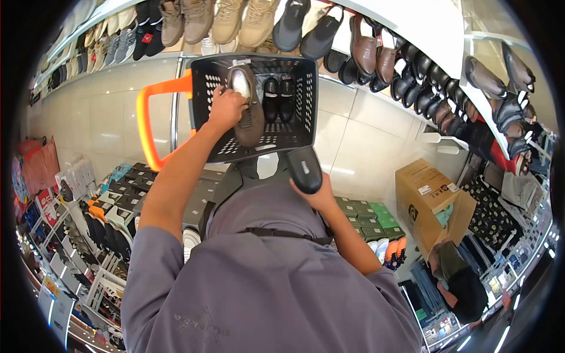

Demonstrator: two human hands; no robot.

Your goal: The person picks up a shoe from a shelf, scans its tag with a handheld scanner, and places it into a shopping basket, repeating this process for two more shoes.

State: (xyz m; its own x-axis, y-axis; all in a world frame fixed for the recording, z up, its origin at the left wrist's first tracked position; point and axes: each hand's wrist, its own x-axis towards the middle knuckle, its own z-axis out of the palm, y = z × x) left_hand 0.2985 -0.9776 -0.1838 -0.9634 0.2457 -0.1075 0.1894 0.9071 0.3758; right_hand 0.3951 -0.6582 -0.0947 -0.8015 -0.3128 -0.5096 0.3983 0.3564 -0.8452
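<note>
My left hand (228,109) reaches into a black shopping basket (206,154) with its fingers closed on a brown shoe (251,126). That shoe stands lengthwise in the basket, with pale filling at its opening. Beside it lies a pair of black shoes (286,105). Just outside the basket's near right corner, my right hand (321,193) grips a black shoe (306,170) with small pale lettering on it. The right fingers are partly hidden behind that shoe.
The basket's orange handle (144,120) sticks out to the left. Shelves of shoes (235,20) run along the far side and right. Stacked shoe boxes (138,185) stand at left, with a cardboard box (426,191) at right. Another person (462,288) is at the lower right.
</note>
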